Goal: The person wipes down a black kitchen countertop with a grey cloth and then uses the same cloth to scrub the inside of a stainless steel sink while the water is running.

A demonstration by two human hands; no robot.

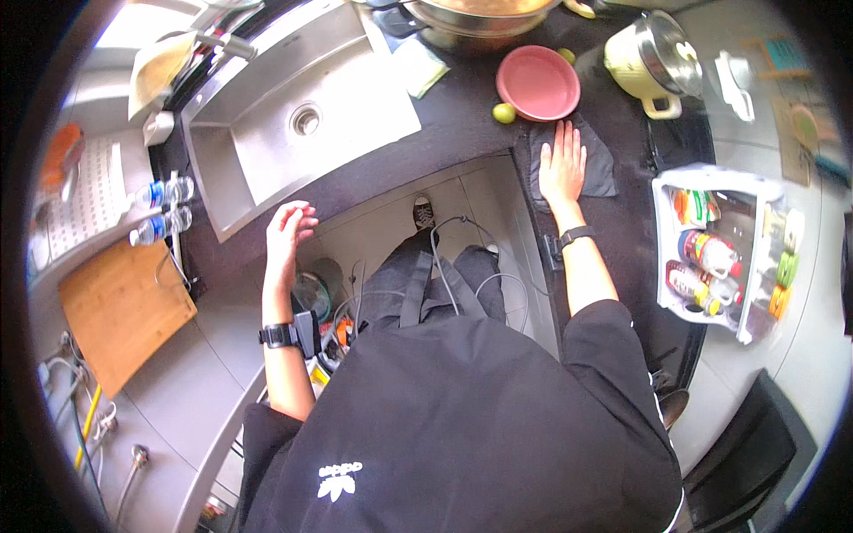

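Note:
My right hand lies flat, fingers stretched out, on a dark grey cloth on the black counter. Just beyond its fingertips stands a pink bowl with nothing visible in it. A small yellow-green fruit sits at the bowl's near left side, and another fruit shows at its far right. Off to the left, my left hand hangs in the air near the front edge of the steel sink. Its fingers are loosely bent and apart, with nothing in them.
A large steel pot stands at the back beside a folded cloth. At the right are a cream pot with a lid and a white rack of bottles. Two water bottles and a wooden board are at the left.

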